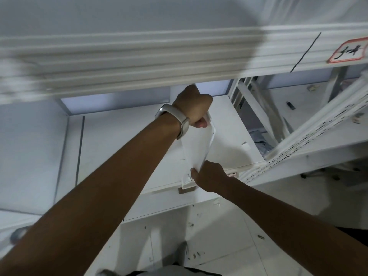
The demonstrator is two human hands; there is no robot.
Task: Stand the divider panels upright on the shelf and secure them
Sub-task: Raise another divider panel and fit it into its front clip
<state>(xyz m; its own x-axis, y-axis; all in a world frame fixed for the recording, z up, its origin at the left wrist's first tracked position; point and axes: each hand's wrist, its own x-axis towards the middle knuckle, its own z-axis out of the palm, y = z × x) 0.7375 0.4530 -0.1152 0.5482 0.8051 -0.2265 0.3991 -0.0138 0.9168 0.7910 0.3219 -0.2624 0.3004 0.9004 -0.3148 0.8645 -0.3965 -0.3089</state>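
A white divider panel stands on edge on the white shelf, running from the back toward the front lip. My left hand, with a white band on the wrist, is shut on the panel's upper far end, just under the shelf above. My right hand pinches the panel's lower near corner where it meets the shelf's front edge. The panel's foot rests at that front lip. Whether it is clipped in place I cannot tell.
A blurred white upper shelf with a red-bordered label hangs close over my left hand. A perforated white upright slants at the right. The tiled floor below carries small scattered scraps.
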